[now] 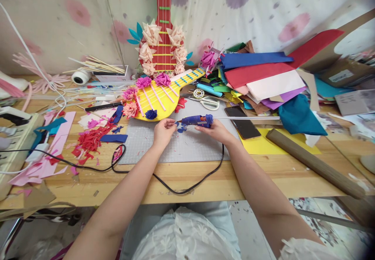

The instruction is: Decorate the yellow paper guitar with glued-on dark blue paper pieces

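My right hand [215,131] is wrapped round a blue glue gun [197,120], whose nozzle points left and whose long white glue stick [249,117] sticks out behind. My left hand [164,133] pinches a small piece of blue paper [177,124] right at the nozzle; its exact shape is partly hidden by the fingers. Small blue paper scraps [182,129] show just below the nozzle. Beyond my hands lies a yellow paper-covered guitar shape [158,105] with pink strips and paper flowers, among them a dark blue flower [151,114].
A grey cutting mat [140,150] lies under my hands, with a black cord [187,192] looping in front. Red paper shreds [92,138] lie left. Scissors [209,103], a phone [243,122], a cardboard tube [316,164] and stacked coloured paper [272,84] are right. A red guitar shape [164,52] stands behind.
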`<control>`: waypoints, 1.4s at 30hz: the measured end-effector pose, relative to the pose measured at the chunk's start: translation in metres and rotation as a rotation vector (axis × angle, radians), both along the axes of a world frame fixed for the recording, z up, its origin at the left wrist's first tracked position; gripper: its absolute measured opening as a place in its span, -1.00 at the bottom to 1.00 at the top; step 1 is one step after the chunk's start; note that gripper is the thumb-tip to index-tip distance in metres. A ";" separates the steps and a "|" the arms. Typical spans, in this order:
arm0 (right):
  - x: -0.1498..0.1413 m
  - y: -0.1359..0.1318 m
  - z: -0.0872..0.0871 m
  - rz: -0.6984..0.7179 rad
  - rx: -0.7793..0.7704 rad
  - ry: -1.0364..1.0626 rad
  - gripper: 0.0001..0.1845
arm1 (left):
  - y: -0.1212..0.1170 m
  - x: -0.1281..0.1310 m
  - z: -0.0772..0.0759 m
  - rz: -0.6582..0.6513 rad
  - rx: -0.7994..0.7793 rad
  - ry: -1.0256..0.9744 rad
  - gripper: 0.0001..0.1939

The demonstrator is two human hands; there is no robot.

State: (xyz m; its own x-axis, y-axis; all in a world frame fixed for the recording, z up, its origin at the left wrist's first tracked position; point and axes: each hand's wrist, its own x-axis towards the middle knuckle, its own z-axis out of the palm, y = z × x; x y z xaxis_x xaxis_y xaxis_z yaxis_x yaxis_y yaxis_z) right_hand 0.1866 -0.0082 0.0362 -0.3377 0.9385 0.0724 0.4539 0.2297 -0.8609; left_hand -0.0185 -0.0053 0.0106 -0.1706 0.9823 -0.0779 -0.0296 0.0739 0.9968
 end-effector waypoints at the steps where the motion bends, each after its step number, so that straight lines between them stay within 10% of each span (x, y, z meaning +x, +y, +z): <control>1: -0.001 0.000 0.000 -0.008 -0.007 0.002 -0.55 | 0.000 0.000 -0.001 -0.001 0.002 0.000 -0.88; 20: 0.011 0.003 -0.004 -0.045 0.015 -0.105 -0.60 | -0.001 0.000 0.001 -0.006 -0.002 0.002 -0.90; 33: 0.013 0.037 -0.022 -0.543 0.090 -0.297 -0.43 | -0.008 0.004 0.019 -0.006 -0.087 -0.179 -0.77; 42: 0.028 0.012 0.010 -0.459 0.060 -0.449 -0.51 | -0.018 0.018 0.032 0.191 -0.280 -0.596 -0.82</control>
State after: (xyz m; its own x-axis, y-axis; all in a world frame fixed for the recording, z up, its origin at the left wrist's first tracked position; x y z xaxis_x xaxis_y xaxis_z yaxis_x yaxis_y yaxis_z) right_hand 0.2145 0.0036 0.0458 0.0873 0.9934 0.0744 0.8308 -0.0314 -0.5557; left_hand -0.0007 -0.0231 0.0430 -0.1881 0.8683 -0.4590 -0.6057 0.2654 0.7502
